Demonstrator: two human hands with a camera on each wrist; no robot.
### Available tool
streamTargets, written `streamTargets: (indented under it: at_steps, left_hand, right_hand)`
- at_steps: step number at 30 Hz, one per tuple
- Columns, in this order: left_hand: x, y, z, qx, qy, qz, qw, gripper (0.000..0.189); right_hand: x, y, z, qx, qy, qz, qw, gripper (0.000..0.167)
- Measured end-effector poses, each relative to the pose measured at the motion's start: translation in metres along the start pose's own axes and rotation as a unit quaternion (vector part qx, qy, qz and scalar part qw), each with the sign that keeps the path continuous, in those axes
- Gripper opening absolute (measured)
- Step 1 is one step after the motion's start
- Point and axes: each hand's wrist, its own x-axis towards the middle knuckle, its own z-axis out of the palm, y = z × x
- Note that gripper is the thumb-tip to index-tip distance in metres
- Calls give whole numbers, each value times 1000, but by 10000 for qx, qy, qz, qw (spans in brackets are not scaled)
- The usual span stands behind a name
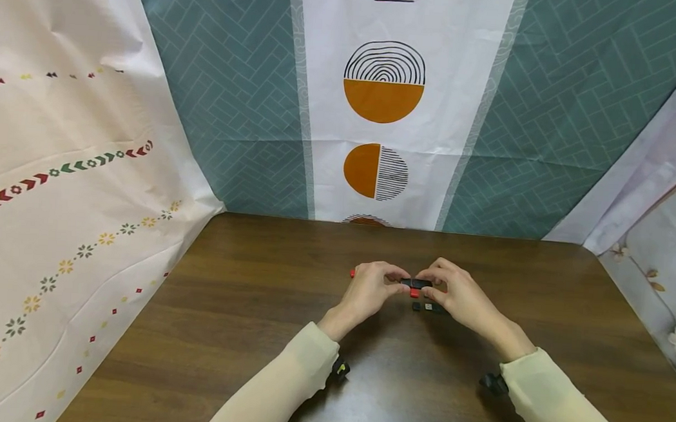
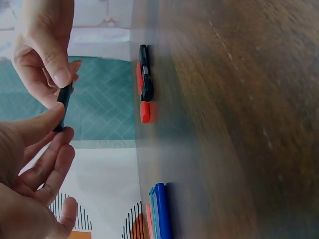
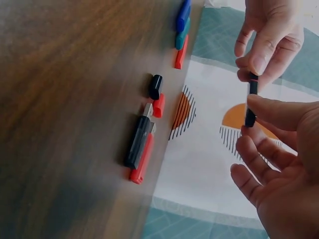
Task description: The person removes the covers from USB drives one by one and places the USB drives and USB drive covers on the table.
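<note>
A small black USB stick (image 3: 250, 112) is held up above the table between both hands. My left hand (image 1: 370, 285) pinches one end of it with thumb and fingertips. The other end is pinched by my right hand (image 1: 456, 292). A thin reddish line crosses the stick near the left fingers in the right wrist view. Below lie a black USB stick (image 3: 136, 142) and a red USB stick (image 3: 143, 159), side by side with metal plugs bare. A black cap (image 3: 155, 86) and a red cap (image 3: 158, 105) lie just beyond those plugs.
A blue stick (image 2: 162, 209), a teal stick (image 3: 182, 36) and a red stick (image 3: 181, 54) lie in a row to the left on the brown wooden table (image 1: 239, 308). Patterned cloth (image 1: 251, 102) hangs behind the table's far edge.
</note>
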Motion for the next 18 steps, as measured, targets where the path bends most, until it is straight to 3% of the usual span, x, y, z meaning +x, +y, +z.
streamTargets:
  at_steps: [10, 18]
  left_hand:
    - [-1, -2, -1, -273, 135, 119, 9995, 21]
    - [-3, -3, -1, -281, 128, 62, 9995, 22]
  right_hand:
    - [-6, 4, 6, 418, 809, 1, 9958, 26]
    - [-10, 4, 9, 430, 921, 6, 9948, 26]
